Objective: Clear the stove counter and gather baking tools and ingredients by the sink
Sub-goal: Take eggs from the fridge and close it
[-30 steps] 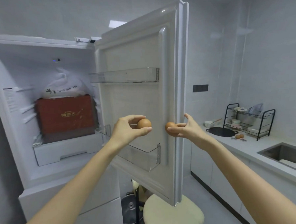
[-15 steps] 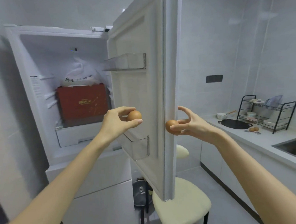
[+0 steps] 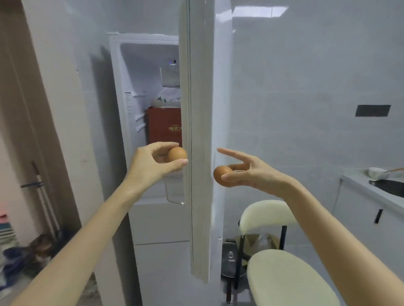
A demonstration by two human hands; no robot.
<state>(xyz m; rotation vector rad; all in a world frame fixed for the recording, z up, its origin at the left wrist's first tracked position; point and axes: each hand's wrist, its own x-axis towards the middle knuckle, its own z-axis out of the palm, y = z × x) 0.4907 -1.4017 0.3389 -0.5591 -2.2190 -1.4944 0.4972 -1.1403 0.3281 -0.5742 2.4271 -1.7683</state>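
One brown egg (image 3: 177,154) is pinched between the thumb and fingers of the left hand (image 3: 150,166). The second egg (image 3: 221,175) is pinched by the right hand (image 3: 252,173), forefinger stretched toward the fridge door (image 3: 204,199). Both seem fetched, though neither has reached the tabletop (image 3: 357,184) at far right. Since half a second ago the door has swung edge-on, hiding most of the fridge interior.

Nothing can be read clearly. The red box (image 3: 163,125) inside the fridge has a short line of gold characters on its front, blurred and cut off at the right by the fridge door (image 3: 201,153). Just above the red box, a white bag (image 3: 167,99) bears dark printed marks, illegible. Left of the red box, a sticker (image 3: 128,105) on the fridge's inner wall holds print too small to read.
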